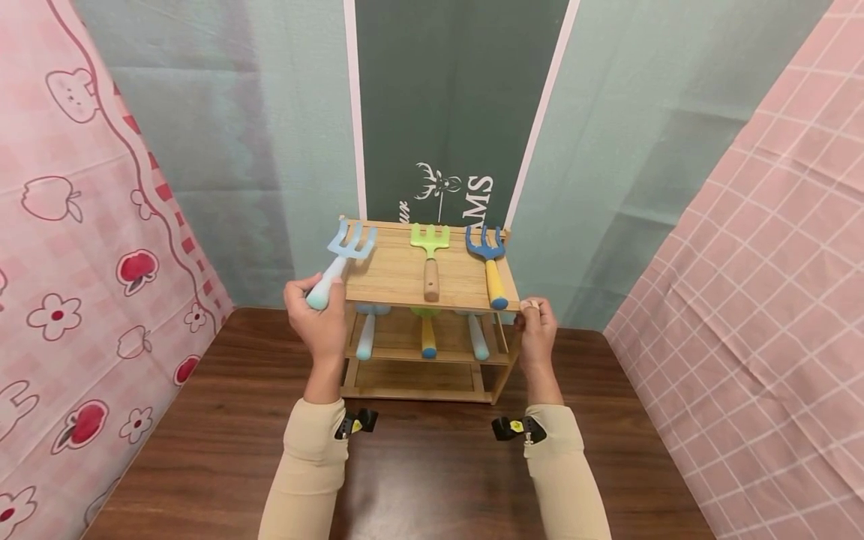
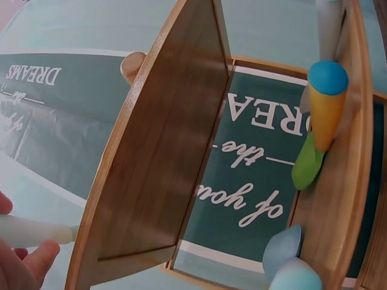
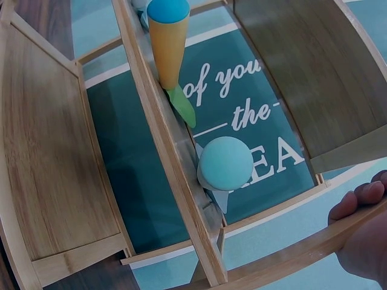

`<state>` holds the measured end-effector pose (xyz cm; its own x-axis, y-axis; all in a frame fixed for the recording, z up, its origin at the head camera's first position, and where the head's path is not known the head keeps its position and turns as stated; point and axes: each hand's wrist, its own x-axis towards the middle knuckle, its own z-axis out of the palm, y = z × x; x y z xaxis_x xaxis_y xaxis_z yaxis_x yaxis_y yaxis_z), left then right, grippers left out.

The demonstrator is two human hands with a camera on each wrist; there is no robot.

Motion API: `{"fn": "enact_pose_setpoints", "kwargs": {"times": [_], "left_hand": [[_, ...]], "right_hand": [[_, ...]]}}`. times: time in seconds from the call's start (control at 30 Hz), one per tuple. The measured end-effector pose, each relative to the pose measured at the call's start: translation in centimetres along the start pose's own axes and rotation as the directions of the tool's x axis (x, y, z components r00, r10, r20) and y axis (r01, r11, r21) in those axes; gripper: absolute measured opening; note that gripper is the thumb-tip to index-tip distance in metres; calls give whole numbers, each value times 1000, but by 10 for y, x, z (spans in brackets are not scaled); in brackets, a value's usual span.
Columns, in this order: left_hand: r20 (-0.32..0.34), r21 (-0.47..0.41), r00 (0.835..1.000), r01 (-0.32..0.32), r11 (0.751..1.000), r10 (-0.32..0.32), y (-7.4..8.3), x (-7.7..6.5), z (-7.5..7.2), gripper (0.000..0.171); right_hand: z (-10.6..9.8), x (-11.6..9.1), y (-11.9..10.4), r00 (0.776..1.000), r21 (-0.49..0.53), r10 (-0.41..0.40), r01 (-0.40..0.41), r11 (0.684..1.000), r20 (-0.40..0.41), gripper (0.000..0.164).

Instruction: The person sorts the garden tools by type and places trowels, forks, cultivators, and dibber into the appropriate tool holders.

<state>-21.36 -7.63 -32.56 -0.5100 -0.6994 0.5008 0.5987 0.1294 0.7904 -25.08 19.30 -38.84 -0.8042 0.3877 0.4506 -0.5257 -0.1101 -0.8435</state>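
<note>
My left hand (image 1: 319, 315) holds a light blue hand rake (image 1: 327, 283) by its handle, its prongs over the left end of the top board of a wooden rack (image 1: 391, 289). In the left wrist view only the fingers (image 2: 41, 260) and part of the pale handle show. My right hand (image 1: 538, 330) grips the rack's right side near the top front corner; in the right wrist view its fingers (image 3: 369, 193) curl over a wooden side bar (image 3: 302, 254). A green rake (image 1: 430, 276) with a wooden handle and a dark blue rake (image 1: 496, 281) with a yellow handle lie on the top board.
On the middle shelf lie a yellow-handled green tool (image 1: 428, 337) and two pale blue-handled tools, one left (image 1: 365, 337) and one right (image 1: 478, 337). The rack's bottom shelf (image 1: 412, 376) is just above the brown table (image 1: 432, 480). Patterned cloths hang behind and at both sides.
</note>
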Motion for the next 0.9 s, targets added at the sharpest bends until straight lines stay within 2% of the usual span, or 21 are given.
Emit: {"fn": "enact_pose_setpoints", "kwargs": {"times": [0.2,0.43,0.57,0.63,0.77,0.9], "left_hand": [[5,62,1000,-3,998,3,-1,4,14,19],[40,95,999,27,995,-31,-41,12,23,22],[63,110,998,24,994,-31,-48,13,23,21],[74,123,997,0,992,-9,-50,14,23,20],[95,173,992,-103,979,88,-52,15,23,20],[124,248,975,-211,946,185,-55,16,22,20]], "right_hand": [[0,0,-2,1000,9,6,-6,1000,-4,14],[1,0,-1,1000,24,9,-9,1000,0,14],[2,-1,-1,1000,24,3,-4,1000,7,14],[2,-1,-1,1000,22,1,-1,1000,9,14],[2,-1,-2,1000,29,5,-5,1000,3,15],[2,0,-2,1000,26,13,-13,1000,2,16]]}}
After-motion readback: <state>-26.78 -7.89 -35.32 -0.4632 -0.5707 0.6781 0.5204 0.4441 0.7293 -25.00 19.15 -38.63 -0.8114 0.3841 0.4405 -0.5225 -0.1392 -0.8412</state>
